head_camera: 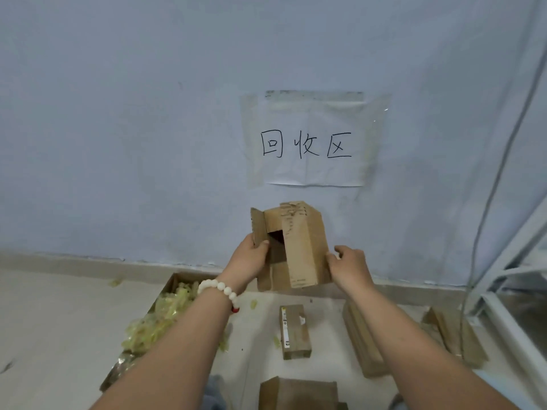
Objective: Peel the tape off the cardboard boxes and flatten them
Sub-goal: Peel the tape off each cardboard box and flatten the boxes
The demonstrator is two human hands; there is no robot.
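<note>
Nearest the camera, a box [298, 393] is sitting at the bottom edge, seemingly waiting its turn, and just beyond it a small taped box [296, 331] is lying on the floor [44, 321] within easy reach. To its right, flattened boards [362, 341] are leaning in a stack, probably finished pieces being kept out of the way, with more cardboard [453, 335] resting near the metal frame [503, 294]. On the left, a carton [174, 281] is holding a heap of yellowish peeled tape [154, 321], apparently serving as the waste bin, so the scraps are staying off the working area. Further out, both arms are reaching forward and lifting the held box [299, 250] clear of the floor, in front of the wall. The left hand [250, 257], wearing a bead bracelet [220, 290], is pinching the opened left flap between thumb and fingers, while the right hand [349, 266] is gripping the right edge. Holding it by opposite sides likely lets the person press the emptied shell flat; its end is already gaping open. Behind it, a paper sign [307, 140] is taped to the wall [118, 113], marking the spot.
</note>
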